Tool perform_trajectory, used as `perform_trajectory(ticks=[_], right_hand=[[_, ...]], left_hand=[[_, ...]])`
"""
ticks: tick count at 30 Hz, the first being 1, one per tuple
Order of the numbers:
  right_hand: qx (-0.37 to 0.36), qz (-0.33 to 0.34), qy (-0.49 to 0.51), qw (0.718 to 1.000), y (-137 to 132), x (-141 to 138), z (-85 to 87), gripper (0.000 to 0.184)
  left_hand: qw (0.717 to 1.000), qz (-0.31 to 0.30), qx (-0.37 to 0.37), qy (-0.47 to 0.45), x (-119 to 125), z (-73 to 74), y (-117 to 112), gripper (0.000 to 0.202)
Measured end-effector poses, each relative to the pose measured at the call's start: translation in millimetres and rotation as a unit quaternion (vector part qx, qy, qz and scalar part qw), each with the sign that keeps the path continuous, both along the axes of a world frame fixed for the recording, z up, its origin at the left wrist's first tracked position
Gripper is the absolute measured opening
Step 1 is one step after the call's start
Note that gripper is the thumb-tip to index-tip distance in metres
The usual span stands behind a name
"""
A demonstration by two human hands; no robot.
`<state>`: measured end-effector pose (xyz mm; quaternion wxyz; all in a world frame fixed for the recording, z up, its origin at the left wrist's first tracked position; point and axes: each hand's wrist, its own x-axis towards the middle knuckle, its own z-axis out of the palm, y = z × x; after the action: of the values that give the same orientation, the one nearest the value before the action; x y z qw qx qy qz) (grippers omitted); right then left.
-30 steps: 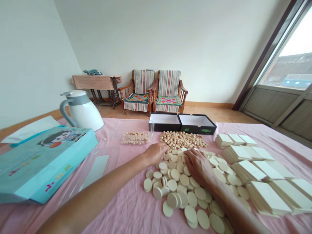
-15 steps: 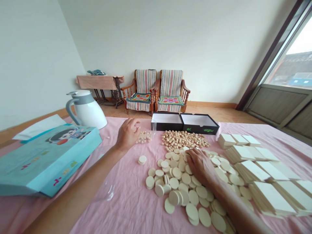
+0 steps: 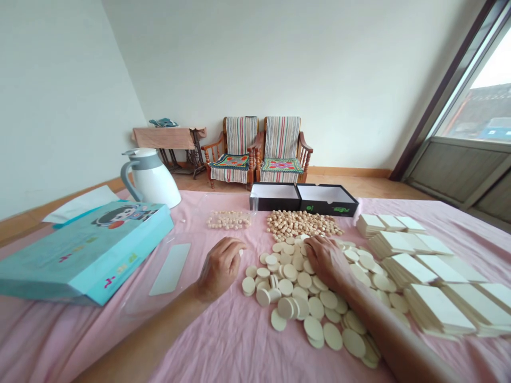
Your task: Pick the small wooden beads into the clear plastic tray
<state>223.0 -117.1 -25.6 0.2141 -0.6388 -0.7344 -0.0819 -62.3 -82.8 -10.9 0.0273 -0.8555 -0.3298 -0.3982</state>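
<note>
My left hand (image 3: 221,267) is low over the pink cloth with its fingers curled together. A pale edge of a round disc (image 3: 240,252) shows at its fingertips; the rest is covered. My right hand (image 3: 328,261) rests on the far part of a spread pile of round pale discs (image 3: 285,287). Its fingers are bent down among the discs, and their tips are hidden. Beyond the pile lies a heap of small wooden beads (image 3: 301,224). Left of that, a clear plastic box (image 3: 254,205) holds more small wooden pieces (image 3: 227,219).
Two open black boxes (image 3: 327,208) stand at the far edge. Several stacks of pale rectangular pieces (image 3: 439,308) line the right. At left are a turquoise box (image 3: 120,260), a white jug (image 3: 157,183) and a clear sheet with a white strip (image 3: 171,268). Two chairs (image 3: 281,143) stand beyond.
My left hand has come back from the clear plastic box to where a small disc stack lay, and now covers that spot. My right hand stays on the disc pile.
</note>
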Motion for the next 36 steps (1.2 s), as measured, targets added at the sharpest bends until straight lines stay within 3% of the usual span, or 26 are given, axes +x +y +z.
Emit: perform_trajectory(ticks=[5,12,23,29,36], right_hand=[[-0.002,-0.005,0.002,1.000,0.7,0.7,-2.0,0.026],[-0.006,0.000,0.010,1.000,0.4,0.1,-0.5,0.028],[-0.012,0.001,0.010,1.000,-0.7,-1.6,1.1,0.027],[-0.010,0.000,0.002,1.000,0.6,-0.1,-1.6,0.028],[-0.006,0.003,-0.007,1.000,0.8,1.3,-4.0,0.028]], left_hand=[[0.999,-0.004,0.030,0.038,-11.9,-7.0,5.1,0.025],[0.996,-0.026,0.047,0.075,-13.8,1.5,-2.1,0.021],[0.993,0.024,-0.059,0.101,-27.9,6.1,16.1,0.022],[0.987,-0.023,-0.100,0.126,-26.5,-2.8,19.4,0.023],[0.980,-0.028,-0.123,0.156,-26.2,-9.0,24.7,0.024]])
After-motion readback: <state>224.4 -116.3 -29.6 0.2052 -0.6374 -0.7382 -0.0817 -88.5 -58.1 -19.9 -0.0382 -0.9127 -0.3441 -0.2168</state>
